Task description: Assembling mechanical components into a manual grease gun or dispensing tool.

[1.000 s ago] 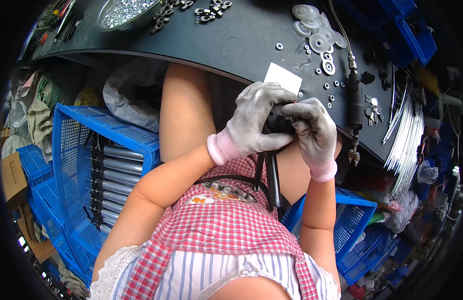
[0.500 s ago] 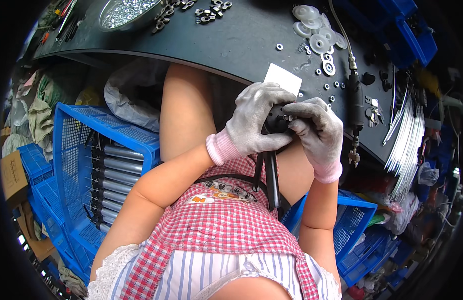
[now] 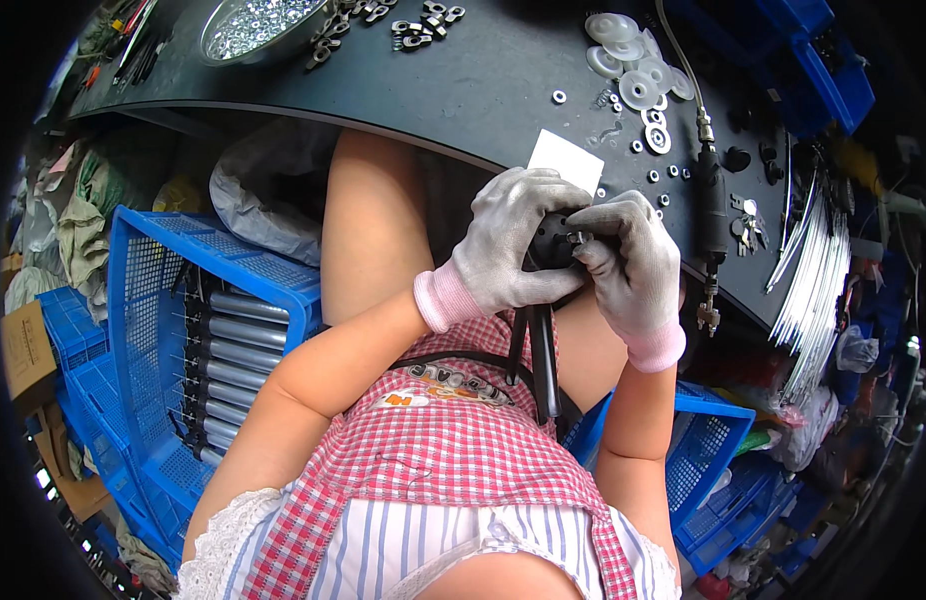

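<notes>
1. The left hand [image 3: 511, 240], in a grey glove with a pink cuff, is grasping a black part [image 3: 549, 240]; its fingers curl over the far side and its thumb lies along the near side.
2. The black part is above the person's lap, just off the near edge of the worktop [image 3: 483, 95]. Its round end, with small holes, faces up between the two hands.
3. The right hand [image 3: 583, 232], gloved alike, has thumb and forefinger closed on a small metal piece [image 3: 575, 238] at the round end. Whether that piece is fixed to the part cannot be told.
4. Black tubes [image 3: 546, 370] stretch from below the left hand toward the checked apron [image 3: 453, 450].
5. A white card [image 3: 566, 160] lies at the worktop edge, just beyond the left hand's fingers.
6. Farther back on the worktop are clear discs [image 3: 639, 90], scattered nuts [image 3: 637, 146], metal fittings [image 3: 415, 40] and a bowl [image 3: 291, 42] of shiny hardware.
7. On the right are a black tool [image 3: 712, 200] with a hose, and a bundle of pale rods [image 3: 811, 285].
8. A blue crate [image 3: 138, 290] on the person's left holds a row of grey cylinders [image 3: 248, 342].
</notes>
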`<state>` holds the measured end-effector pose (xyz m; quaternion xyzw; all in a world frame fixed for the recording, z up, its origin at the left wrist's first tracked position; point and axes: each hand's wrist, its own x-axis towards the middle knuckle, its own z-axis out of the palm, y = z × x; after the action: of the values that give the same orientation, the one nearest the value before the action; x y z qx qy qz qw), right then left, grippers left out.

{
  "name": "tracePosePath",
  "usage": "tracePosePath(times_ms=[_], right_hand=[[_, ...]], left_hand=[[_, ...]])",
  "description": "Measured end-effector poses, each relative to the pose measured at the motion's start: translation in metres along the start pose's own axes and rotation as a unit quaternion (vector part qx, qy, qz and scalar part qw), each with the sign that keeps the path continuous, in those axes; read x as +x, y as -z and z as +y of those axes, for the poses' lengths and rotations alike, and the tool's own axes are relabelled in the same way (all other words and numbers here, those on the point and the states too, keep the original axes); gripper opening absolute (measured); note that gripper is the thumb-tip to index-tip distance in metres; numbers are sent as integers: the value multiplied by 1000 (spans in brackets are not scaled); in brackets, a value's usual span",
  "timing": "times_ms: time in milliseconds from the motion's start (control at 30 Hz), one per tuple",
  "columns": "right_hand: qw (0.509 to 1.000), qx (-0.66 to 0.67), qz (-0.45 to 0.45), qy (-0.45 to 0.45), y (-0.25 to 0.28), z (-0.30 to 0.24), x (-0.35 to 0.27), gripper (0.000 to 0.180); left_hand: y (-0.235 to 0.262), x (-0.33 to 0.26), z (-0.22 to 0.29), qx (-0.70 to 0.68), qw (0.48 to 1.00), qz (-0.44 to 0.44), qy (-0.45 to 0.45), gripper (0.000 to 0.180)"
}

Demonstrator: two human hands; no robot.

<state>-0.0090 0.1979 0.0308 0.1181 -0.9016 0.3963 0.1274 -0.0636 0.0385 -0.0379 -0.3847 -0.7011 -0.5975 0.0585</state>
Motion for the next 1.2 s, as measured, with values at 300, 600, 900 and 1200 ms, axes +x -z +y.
tracePosePath(times_ms=[300, 600, 900, 1200], right_hand=[[974, -42, 190, -112, 8, 37, 26, 16], [960, -274, 54, -14, -20, 73, 88, 30], [996, -14, -19, -83, 7, 42, 82, 19], [995, -13, -79, -57, 27, -20, 12, 16]], left_hand=[[-3, -3, -4, 6, 1000, 17, 14, 61], [0, -3, -1, 8, 1000, -7, 4, 63], [-2, -5, -9, -12, 1000, 5, 11, 62], [-4, -1, -6, 4, 999, 24, -21, 59]])
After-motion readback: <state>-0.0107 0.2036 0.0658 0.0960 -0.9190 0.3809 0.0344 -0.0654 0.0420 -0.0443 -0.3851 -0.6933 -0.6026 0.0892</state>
